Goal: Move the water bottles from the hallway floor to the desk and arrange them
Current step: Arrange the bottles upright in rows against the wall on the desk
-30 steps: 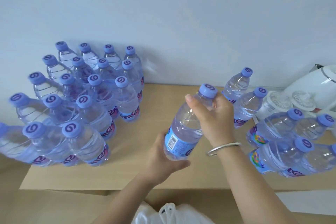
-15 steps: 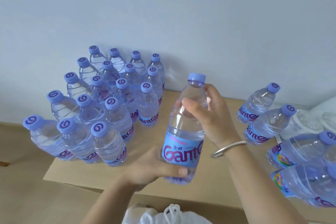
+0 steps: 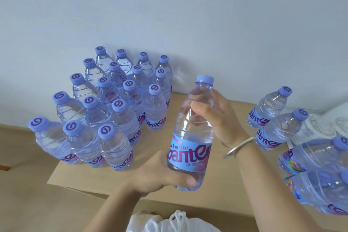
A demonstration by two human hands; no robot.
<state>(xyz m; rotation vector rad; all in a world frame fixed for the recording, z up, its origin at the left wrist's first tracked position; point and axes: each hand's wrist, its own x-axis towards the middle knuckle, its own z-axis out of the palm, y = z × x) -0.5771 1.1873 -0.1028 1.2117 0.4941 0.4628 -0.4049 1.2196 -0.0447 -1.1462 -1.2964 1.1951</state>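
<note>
Above the worktop, the left hand is gripping the bottle's base and the right hand its shoulder; lowering it upright beside the standing group, label forward, looks best.

Upright clear bottle, purple cap

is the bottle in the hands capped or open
Capped. The bottle carries its purple cap on the neck, while the left hand grips its base and the right hand its upper body.
</note>
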